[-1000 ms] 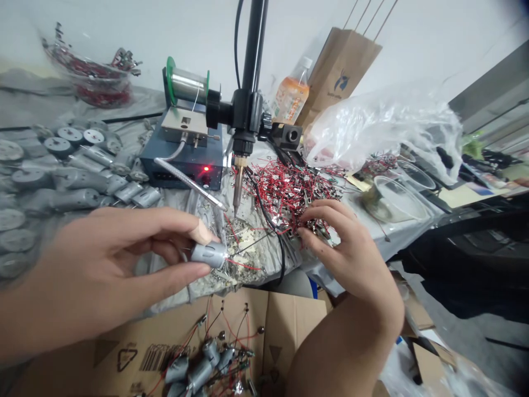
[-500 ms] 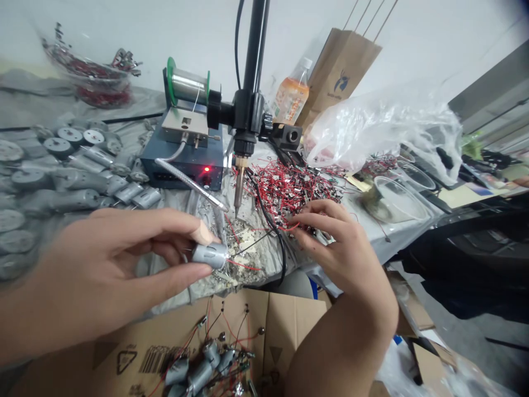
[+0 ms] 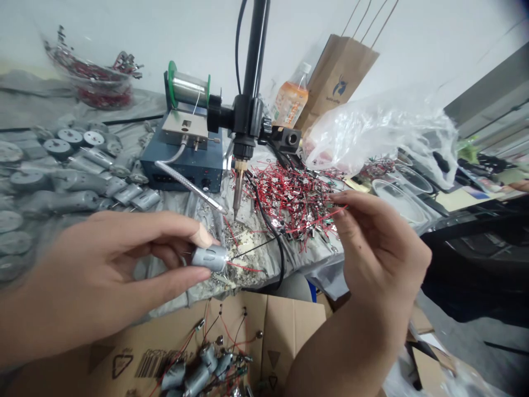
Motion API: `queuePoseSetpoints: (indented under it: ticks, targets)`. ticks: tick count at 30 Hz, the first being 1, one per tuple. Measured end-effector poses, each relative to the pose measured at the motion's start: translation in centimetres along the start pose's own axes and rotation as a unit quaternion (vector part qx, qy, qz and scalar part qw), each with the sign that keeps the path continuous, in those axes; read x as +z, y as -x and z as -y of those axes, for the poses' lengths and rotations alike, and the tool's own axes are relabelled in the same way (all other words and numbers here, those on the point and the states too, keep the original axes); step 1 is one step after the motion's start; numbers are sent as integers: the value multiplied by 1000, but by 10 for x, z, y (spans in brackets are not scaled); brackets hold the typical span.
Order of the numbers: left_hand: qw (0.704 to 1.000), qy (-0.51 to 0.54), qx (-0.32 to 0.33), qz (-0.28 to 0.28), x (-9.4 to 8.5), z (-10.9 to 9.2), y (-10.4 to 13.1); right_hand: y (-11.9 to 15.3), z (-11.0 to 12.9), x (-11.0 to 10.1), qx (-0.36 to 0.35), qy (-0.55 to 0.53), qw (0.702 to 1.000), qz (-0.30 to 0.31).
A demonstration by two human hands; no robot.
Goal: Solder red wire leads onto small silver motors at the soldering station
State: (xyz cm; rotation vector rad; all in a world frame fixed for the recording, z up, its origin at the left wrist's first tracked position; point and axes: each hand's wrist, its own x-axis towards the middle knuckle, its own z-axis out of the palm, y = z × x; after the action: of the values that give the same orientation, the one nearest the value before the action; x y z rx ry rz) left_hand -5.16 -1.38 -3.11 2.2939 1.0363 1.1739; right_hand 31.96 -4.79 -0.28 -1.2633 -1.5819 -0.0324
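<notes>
My left hand [image 3: 136,264] is closed on a small grey electric motor [image 3: 209,258], thumb below and fingers above. A black wire and a short red wire stick out of the motor's right end. My right hand [image 3: 376,248] is closed in a pinch on a red wire [image 3: 326,218], at the right side of a heap of red wires with small metal parts [image 3: 285,193]. What hangs at that wire's far end is lost against the heap. The soldering iron tip [image 3: 237,201] points down just above and right of the motor, apart from it.
Behind stands a dark blue box [image 3: 182,160] with a solder spool [image 3: 188,88] and a metal feed tube [image 3: 192,187]. Grey motors [image 3: 74,182] pile up at left. Below, an open cardboard box [image 3: 289,325] holds several wired motors [image 3: 196,377]. A black cable [image 3: 268,220] crosses the bench.
My right hand has moved right, drawing the red wire out straighter across the heap. The left hand and motor have stayed nearly still. The red light on the blue box has gone dark.
</notes>
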Motion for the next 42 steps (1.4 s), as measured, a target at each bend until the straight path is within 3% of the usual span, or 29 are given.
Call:
queuePoseSetpoints:
  ticks: [2,6,10,13,16,20,25,28,33,36,38,42]
  targets:
    - [1000,3,-2,-4,1,-1,-2,-2,-1,5,-26,3,999,-19]
    - [1000,12,6,-5,1,-6,-7,-6,0,5,-9,65,995,75]
    - [1000,13,19,1,1,-6,-6,-6,1,0,-3,73,995,72]
    - [999,10,30,-4,2,-2,-4,-7,1,1,-9,91,990,104]
    - [999,14,30,0,3,1,-5,-8,1,5,-8,98,993,63]
    - [999,20,33,-2,3,-1,-7,-8,3,6,-12,78,994,81]
    - [998,40,-50,-5,3,-11,-4,-8,7,-2,0,87,991,103]
    - [996,48,-69,-3,3,-12,-2,-6,9,-5,7,98,992,73]
    - [998,53,-40,11,2,-7,-4,-4,9,-3,23,94,994,40]
    - [998,42,-42,4,2,-5,-5,-4,9,-1,25,68,992,99]
    - [998,37,-41,8,1,-4,-6,-4,10,-2,41,73,994,71]
    - [999,29,-9,10,0,-6,-6,-3,15,-6,47,72,993,76]
